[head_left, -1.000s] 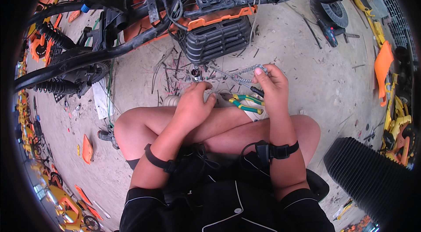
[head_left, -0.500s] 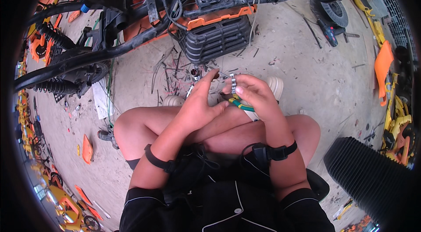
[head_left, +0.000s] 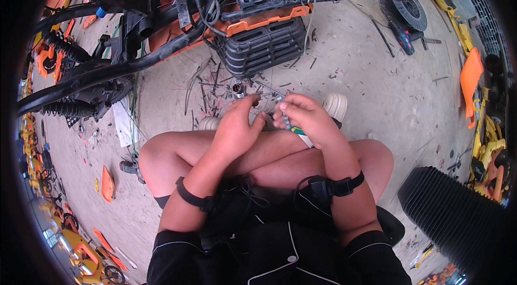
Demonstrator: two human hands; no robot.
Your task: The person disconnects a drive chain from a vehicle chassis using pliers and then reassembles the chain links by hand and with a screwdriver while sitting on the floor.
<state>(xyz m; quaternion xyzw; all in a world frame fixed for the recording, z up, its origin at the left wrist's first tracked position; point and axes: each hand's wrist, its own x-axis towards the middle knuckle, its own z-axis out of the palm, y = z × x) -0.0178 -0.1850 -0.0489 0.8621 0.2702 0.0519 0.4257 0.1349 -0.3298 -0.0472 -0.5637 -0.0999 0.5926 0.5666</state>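
Note:
My right hand [head_left: 304, 115] has its fingers closed around a small, silvery, ridged metal piece [head_left: 286, 118], slightly blurred and partly covered by the fingers. Just below that hand shows a green and yellow handle [head_left: 297, 130], resting by my crossed legs; the rest of that tool is hidden. Facing it at a short distance is my left hand [head_left: 238, 126], thumb and fingers apart with nothing visible between them. On the floor beyond my left fingertips stands a short shiny metal cylinder [head_left: 238, 89].
Ahead lies a black tubular vehicle frame [head_left: 161, 54] with cables and a ribbed black grille [head_left: 265, 48]. Dark scraps [head_left: 212, 83] litter the floor. A cordless drill [head_left: 403, 40] lies beside a round wheel-like part [head_left: 406, 10]. Orange panels [head_left: 470, 83] line the right; a black ribbed object [head_left: 449, 209] stands near.
My right hand has turned and curled more over the metal piece, which has dropped lower. My left hand has shifted slightly left and down, its fingers bending a little.

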